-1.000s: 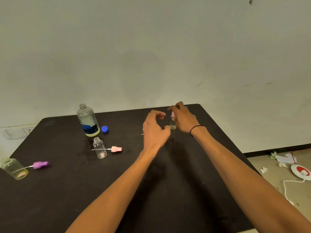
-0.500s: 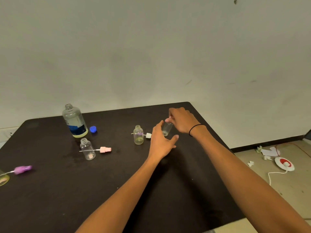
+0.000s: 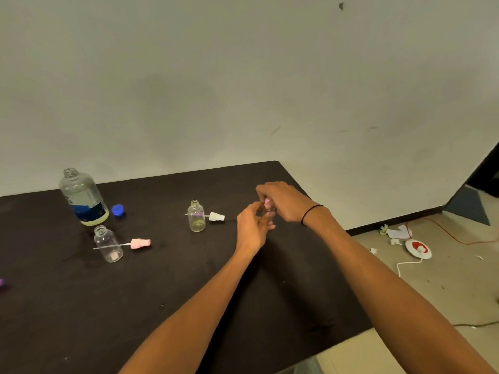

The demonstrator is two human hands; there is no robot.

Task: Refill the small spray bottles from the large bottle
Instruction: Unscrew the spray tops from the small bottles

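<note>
Counting from the head view, I see one large bottle (image 3: 82, 197), uncapped and upright at the far left of the black table (image 3: 135, 306), with one blue cap (image 3: 118, 210) lying just beside its base. I count three small bottles: one (image 3: 196, 215) standing open near the middle, one (image 3: 108, 243) standing open in front of the large bottle, and a third (image 3: 270, 209) caught between the two hands, mostly hidden by them. Two loose sprayers lie flat on the table: a white one (image 3: 216, 216) just right of the middle bottle, its tube running left behind the glass, and a pink one (image 3: 140, 243) beside the front bottle, its thin tube pointing left across it. A purple bit (image 3: 1, 282) shows at the left edge, too cut off to name. My left hand (image 3: 252, 225) curls its fingers round the lower body of the held bottle, just above the table near its far right corner. My right hand (image 3: 283, 202), with a black band (image 3: 310, 213) on the wrist, pinches a pink top (image 3: 266, 203) at the neck from above. What shows of the bottle looks roughly upright, long axis vertical, neck up; I cannot tell whether its base touches the table.
</note>
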